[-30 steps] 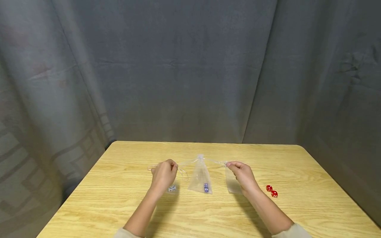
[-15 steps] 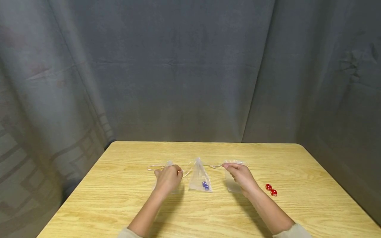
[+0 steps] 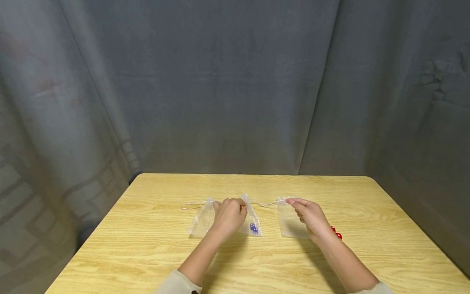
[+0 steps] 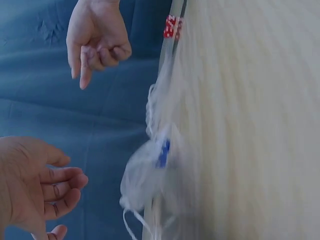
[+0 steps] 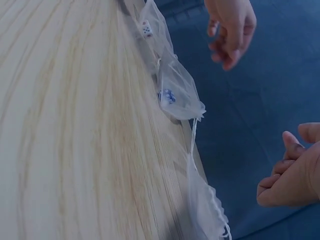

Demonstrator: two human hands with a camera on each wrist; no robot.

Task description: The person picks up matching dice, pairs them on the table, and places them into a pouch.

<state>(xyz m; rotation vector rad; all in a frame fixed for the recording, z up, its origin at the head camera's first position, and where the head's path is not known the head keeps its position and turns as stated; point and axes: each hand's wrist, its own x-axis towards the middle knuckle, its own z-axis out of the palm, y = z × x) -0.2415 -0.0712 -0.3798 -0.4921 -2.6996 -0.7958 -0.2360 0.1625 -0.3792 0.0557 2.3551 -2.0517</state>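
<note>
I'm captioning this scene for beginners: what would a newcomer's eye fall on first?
Probably the red dice, loose on the right side of the wooden table. Next, the blue dice inside the middle sheer drawstring bag, which the left hand partly hides in the head view, while the right hand hovers near the right bag.

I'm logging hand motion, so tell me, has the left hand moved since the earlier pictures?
Yes: in the head view, judged against the table, the left hand has moved rightward, closer to the blue dice.
</note>
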